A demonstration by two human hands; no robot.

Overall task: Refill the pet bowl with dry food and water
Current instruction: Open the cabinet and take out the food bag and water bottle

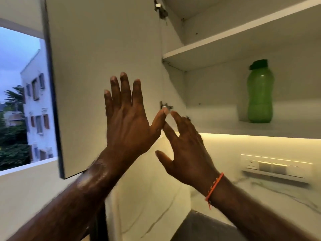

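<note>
Cabinet, white laminate wall unit (pixel 217 49): the largest item I log from this feed, with its tall white door (pixel 104 58) swung open to the left and two shelves showing inside.

Bottle, green translucent plastic with dark green screw cap (pixel 260 92): stands upright on the lower shelf, long axis vertical, to the right of both hands and further in. I take it for the water supply; no pet bowl and no dry food are in view.

Left hand (pixel 127 120): raised flat before the inner face of the door, fingers straight and spread, holding nothing. I cannot tell whether it touches the panel.

Right hand (pixel 186 150): orange thread band (pixel 214 186) at the wrist, fingers apart and loosely bent, empty, fingertips near the lower hinge (pixel 165 106). It is the nearer hand to the bottle, so I judge the reach is its job: rightward and slightly up, closing around the bottle's waist.
</note>
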